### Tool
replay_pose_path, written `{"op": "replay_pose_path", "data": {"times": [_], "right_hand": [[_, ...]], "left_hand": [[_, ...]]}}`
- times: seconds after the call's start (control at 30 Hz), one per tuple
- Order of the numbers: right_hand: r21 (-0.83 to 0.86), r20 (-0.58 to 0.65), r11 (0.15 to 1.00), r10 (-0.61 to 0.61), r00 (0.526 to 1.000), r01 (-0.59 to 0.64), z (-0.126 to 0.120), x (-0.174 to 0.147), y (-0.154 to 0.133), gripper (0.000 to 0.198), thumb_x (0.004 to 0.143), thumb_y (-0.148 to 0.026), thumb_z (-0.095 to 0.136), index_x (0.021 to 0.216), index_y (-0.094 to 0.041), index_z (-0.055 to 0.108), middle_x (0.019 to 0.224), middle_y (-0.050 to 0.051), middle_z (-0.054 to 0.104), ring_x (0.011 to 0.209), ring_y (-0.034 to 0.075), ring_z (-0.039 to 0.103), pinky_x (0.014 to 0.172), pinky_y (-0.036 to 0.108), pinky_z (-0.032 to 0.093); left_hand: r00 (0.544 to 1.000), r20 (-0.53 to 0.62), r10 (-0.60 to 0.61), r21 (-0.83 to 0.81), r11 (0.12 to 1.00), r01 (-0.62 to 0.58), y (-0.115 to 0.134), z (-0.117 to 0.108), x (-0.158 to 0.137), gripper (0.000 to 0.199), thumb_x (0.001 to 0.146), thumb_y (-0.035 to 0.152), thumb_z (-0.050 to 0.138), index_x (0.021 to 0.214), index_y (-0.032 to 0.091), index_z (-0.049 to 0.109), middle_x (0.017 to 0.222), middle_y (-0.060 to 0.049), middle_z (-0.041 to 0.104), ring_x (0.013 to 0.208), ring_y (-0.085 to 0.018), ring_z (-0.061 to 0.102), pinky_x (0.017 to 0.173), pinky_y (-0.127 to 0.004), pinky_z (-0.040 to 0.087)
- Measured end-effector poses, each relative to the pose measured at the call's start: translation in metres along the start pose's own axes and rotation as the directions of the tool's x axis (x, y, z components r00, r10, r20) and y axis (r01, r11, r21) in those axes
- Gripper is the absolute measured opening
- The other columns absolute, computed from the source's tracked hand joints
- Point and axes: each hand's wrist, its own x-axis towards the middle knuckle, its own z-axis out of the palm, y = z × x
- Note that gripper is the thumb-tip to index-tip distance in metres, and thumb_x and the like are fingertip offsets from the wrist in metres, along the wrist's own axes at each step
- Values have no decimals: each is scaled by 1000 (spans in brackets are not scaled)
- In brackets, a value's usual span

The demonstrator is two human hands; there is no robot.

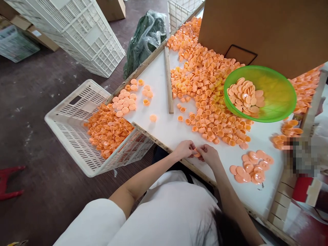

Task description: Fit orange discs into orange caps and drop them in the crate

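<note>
My left hand point(186, 149) and my right hand point(209, 155) meet at the table's near edge, fingers pinched from both sides on a small orange plastic piece point(196, 154). Fingers cover much of it, so whether it is a cup, a disc or both together I cannot tell. Just beyond lies a large heap of small orange plastic cups point(205, 89). To the right of my right hand, flat round orange discs point(252, 165) are spread on the white tabletop. A green bowl point(280, 97) holding more discs rests among the cups. Left of my hands lies one orange piece point(153, 118) alone.
A white crate point(89, 164) full of orange pieces stands against the table's left edge, beside a cluster of pieces point(125, 102). A wooden strip point(169, 82) divides the tabletop. A cardboard box point(263, 30) stands at the back; stacked white crates point(87, 37) stand on the floor.
</note>
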Motion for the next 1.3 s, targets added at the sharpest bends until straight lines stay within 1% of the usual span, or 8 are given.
{"op": "replay_pose_path", "data": {"times": [0.47, 0.63, 0.73, 0.8, 0.87, 0.93, 1.1, 1.3], "right_hand": [[-81, -105, 988, -141, 985, 132, 8, -11, -1, 14, 76, -35, 59, 78, -22, 54, 62, -2, 64, 52, 12, 58, 53, 24, 42], [-93, -158, 977, -206, 966, 194, -5, -22, -4, 23, 72, -37, 65, 87, -24, 54, 73, -1, 67, 62, 15, 60, 61, 27, 44], [-130, -280, 979, -186, 942, 155, -48, -45, 25, 27, 73, -39, 63, 94, -24, 55, 87, 4, 67, 67, 17, 59, 65, 31, 43], [-274, -368, 959, -176, 913, 75, -80, -56, 52, 27, 69, -38, 63, 91, -24, 57, 91, 3, 66, 66, 17, 58, 63, 31, 42], [-369, -363, 929, -162, 918, 18, -103, -59, 76, 28, 66, -33, 64, 92, -24, 59, 96, 3, 64, 66, 16, 57, 63, 30, 41], [-428, -364, 904, -151, 919, -21, -112, -54, 90, 28, 65, -29, 62, 92, -22, 60, 99, 5, 62, 69, 16, 57, 63, 29, 40], [-449, -334, 893, -160, 929, -8, -104, -35, 94, 17, 67, -28, 56, 83, -20, 59, 86, 5, 60, 74, 17, 57, 65, 29, 41], [-338, -308, 940, -152, 939, 41, -108, -33, 99, 24, 64, -35, 61, 83, -20, 61, 77, 4, 63, 68, 18, 57, 63, 31, 43]], "left_hand": [[998, -69, 10, -77, 997, -15, -1, 1, 9, 18, 74, 21, 65, 81, 16, 49, 59, 0, 61, 54, -15, 63, 53, -26, 53], [981, -167, 99, 182, 981, -68, -3, -24, 12, 12, 76, 23, 62, 82, 16, 54, 61, 0, 61, 57, -14, 61, 56, -25, 50], [875, -430, 222, 439, 898, -12, -7, -68, -6, 13, 78, 25, 60, 88, 17, 59, 77, -3, 63, 66, -15, 61, 68, -29, 51], [716, -600, 355, 564, 824, 64, -6, -99, -20, 20, 78, 23, 59, 97, 17, 60, 96, -7, 60, 79, -17, 61, 80, -34, 49], [552, -661, 508, 654, 750, 93, -3, -115, -28, 29, 79, 20, 58, 107, 17, 58, 107, -10, 53, 94, -21, 57, 91, -37, 44], [497, -604, 624, 729, 684, 26, 3, -112, -27, 29, 81, 17, 57, 109, 17, 57, 108, -10, 51, 102, -22, 52, 95, -38, 42], [618, -249, 746, 804, 515, -297, 16, -50, 13, 21, 84, 19, 56, 105, 20, 58, 109, -7, 53, 105, -20, 49, 93, -35, 44], [708, -157, 688, 794, 514, -324, 22, -26, 47, 18, 85, 20, 53, 103, 21, 58, 103, -7, 54, 100, -20, 52, 86, -34, 47]]}}
